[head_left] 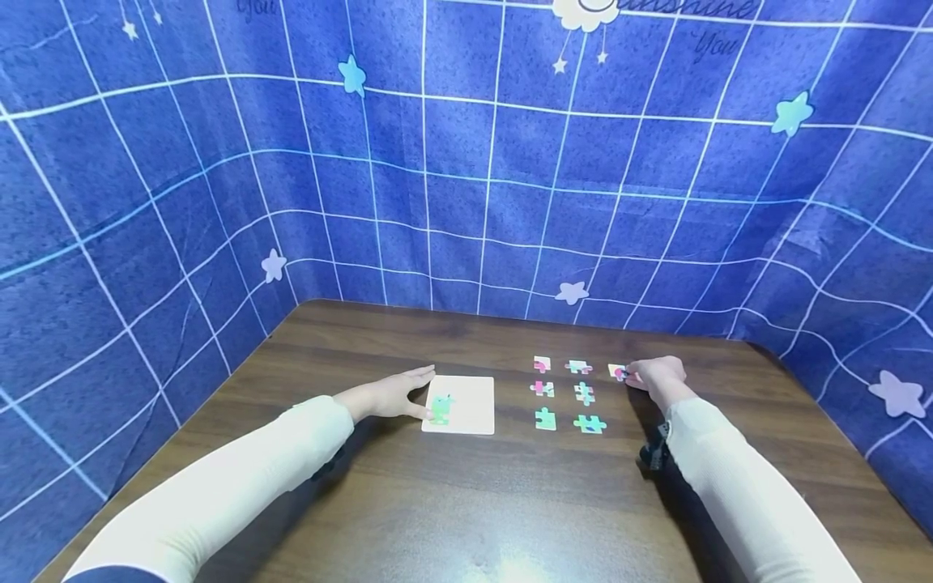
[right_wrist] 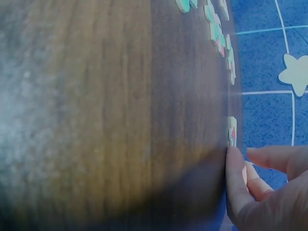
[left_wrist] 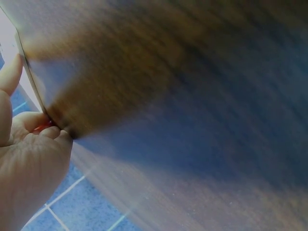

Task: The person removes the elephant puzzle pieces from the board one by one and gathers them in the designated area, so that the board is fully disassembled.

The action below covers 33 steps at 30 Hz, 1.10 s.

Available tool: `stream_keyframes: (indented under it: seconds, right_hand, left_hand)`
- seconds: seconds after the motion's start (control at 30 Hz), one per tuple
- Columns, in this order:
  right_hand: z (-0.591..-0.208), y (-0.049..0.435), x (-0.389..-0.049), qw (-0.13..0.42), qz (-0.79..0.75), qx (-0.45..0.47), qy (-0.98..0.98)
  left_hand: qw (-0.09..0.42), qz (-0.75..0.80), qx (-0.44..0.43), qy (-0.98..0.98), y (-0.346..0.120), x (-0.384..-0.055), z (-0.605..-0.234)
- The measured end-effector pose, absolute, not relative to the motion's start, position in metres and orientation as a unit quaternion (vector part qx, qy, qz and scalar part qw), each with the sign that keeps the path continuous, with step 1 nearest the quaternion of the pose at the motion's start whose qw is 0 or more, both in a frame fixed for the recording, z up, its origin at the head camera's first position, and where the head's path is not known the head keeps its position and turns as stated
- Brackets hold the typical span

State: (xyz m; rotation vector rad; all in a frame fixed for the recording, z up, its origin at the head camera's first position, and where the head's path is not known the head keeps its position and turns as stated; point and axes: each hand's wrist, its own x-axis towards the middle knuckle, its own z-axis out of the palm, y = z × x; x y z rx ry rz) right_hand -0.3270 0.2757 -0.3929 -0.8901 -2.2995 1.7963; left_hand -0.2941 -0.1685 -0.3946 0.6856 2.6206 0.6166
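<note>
My left hand (head_left: 394, 394) rests at the left edge of a white square board (head_left: 470, 405), thumb and fingers spread along that edge. In the board's lower left lies a green jigsaw piece (head_left: 440, 407), close by the thumb. In the left wrist view the thumb and curled fingertips meet the board's edge (left_wrist: 32, 84). On the right, my right hand (head_left: 659, 376) touches a white and pink jigsaw piece (head_left: 616, 372) at its near end. The thumb (right_wrist: 235, 161) is right at the piece (right_wrist: 233, 132) in the right wrist view, with a gap to the index finger.
Between the hands, several jigsaw pieces lie in loose rows: pink ones (head_left: 542, 364) at the back, green ones (head_left: 545, 419) nearer. Brown wooden table (head_left: 452, 494) spreads under everything. A blue curtain (head_left: 466, 202) with white lines and stars hangs behind and at the sides.
</note>
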Motion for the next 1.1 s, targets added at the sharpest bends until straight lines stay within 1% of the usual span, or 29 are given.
stream_keyframes:
  seconds: [0.2,0.37,0.57,0.77,1.1]
  right_hand:
    - [-0.394,0.275,-0.328,0.054,0.624,-0.291,-0.723]
    - [-0.391,0.267,-0.329,0.042,0.658,-0.266,-0.703]
    - [-0.385,0.248,-0.328,0.026,0.675,-0.236,-0.698]
    - [-0.378,0.227,-0.327,0.015,0.696,-0.207,-0.688]
    - [-0.368,0.186,-0.331,-0.024,0.715,-0.166,-0.679]
  left_hand:
    - [0.181,0.226,0.244,0.926,-0.168,-0.295,-0.394]
    - [0.173,0.216,0.246,0.929,-0.168,-0.296,-0.394]
    - [0.168,0.208,0.246,0.932,-0.168,-0.297,-0.399]
    - [0.168,0.209,0.248,0.931,-0.167,-0.295,-0.396]
    - [0.169,0.217,0.243,0.93,-0.167,-0.295,-0.392]
